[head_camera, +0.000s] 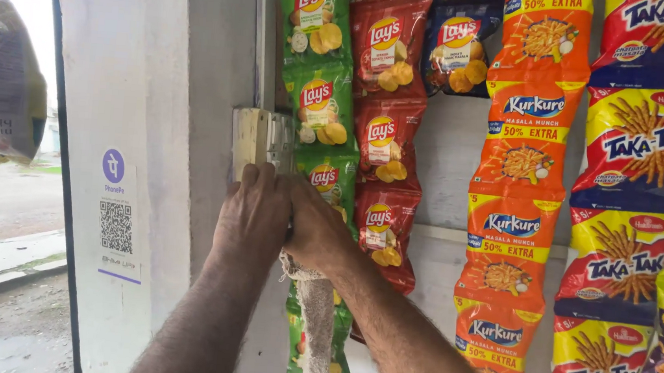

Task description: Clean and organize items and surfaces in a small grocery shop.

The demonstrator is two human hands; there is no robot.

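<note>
Forearms closest. My left hand [253, 212] and right hand [317, 229] are pressed together on the wall's pale switch box [261, 137], fingers curled narrow around a grey rag [317, 319] hanging below. Green chip packets [319, 103] just right.

Your carrier is the white wall [449, 152]. Hanging flat on it: green chip strip [320, 91] nearest its left edge, red chip strip [387, 136] beside it, orange snack strip [517, 193] mid-wall, yellow-blue snack strip [631, 194] toward the right edge.
</note>
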